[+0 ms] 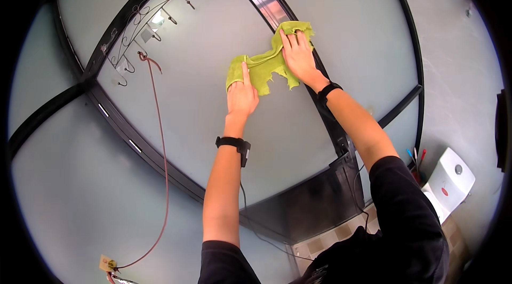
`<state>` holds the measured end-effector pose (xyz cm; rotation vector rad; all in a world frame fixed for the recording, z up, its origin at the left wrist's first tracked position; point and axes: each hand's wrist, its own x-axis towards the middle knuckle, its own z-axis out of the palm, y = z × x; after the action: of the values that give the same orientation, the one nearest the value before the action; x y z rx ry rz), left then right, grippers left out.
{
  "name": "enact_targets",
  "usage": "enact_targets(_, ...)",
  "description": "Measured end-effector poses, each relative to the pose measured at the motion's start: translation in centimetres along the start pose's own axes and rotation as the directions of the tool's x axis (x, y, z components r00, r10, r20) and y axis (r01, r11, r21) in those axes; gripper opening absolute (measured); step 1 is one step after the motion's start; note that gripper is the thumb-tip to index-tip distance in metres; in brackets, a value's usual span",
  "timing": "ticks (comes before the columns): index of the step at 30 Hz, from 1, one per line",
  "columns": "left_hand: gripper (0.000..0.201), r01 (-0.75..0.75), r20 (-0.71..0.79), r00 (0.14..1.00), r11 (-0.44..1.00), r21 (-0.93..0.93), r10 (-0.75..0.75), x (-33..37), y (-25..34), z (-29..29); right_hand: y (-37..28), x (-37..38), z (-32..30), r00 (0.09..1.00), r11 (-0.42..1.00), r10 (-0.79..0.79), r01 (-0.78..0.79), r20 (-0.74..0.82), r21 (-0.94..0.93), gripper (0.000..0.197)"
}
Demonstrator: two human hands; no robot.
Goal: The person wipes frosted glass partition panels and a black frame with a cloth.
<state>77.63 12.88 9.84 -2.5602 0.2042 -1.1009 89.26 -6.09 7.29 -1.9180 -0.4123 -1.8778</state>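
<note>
A ragged yellow-green cleaning cloth (265, 71) is spread against a frosted glass door (213, 119), its torn lower edge hanging down. My left hand (242, 96) holds the cloth's left end against the glass, index finger stretched upward and the other fingertips partly hidden in the fabric. My right hand (300, 60), higher up, presses the cloth's right end over the dark door frame (330, 105). Its fingers are tucked partly into a fold. Both arms are extended, each with a black band at the wrist.
A curled metal hook rack (141, 27) hangs on the door at upper left. From one hook a thin reddish hose (162, 145) runs down to a wall fitting (108, 264). A white toilet (450, 180) stands at right, beside several colored handles (417, 157). Dark cables hang below the door.
</note>
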Motion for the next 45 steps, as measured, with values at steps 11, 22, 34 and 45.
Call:
enact_targets(11,0.073,-0.145,-0.372,0.909,0.980,0.137,0.186,0.5,-2.7,3.4,-0.2,0.5,3.3,0.999,0.992,-0.042,0.045,-0.034,0.118,0.058)
enact_targets(22,0.081,0.271,-0.365,0.895,0.963,-0.007,-0.255,12.8,-1.1,-3.3,1.6,13.1,3.9,0.949,0.984,-0.147,0.169,-0.278,0.056,0.058)
enact_targets(34,0.079,0.152,-0.338,0.934,0.985,0.077,-0.118,10.5,1.3,-0.1,0.4,7.2,4.0,0.972,0.983,-0.178,0.183,-0.154,0.025,0.060)
enact_targets(45,0.085,-0.083,-0.408,0.906,0.993,0.089,0.112,7.8,2.7,3.2,2.1,2.6,2.6,0.965,0.939,-0.252,0.263,-0.079,0.222,0.063)
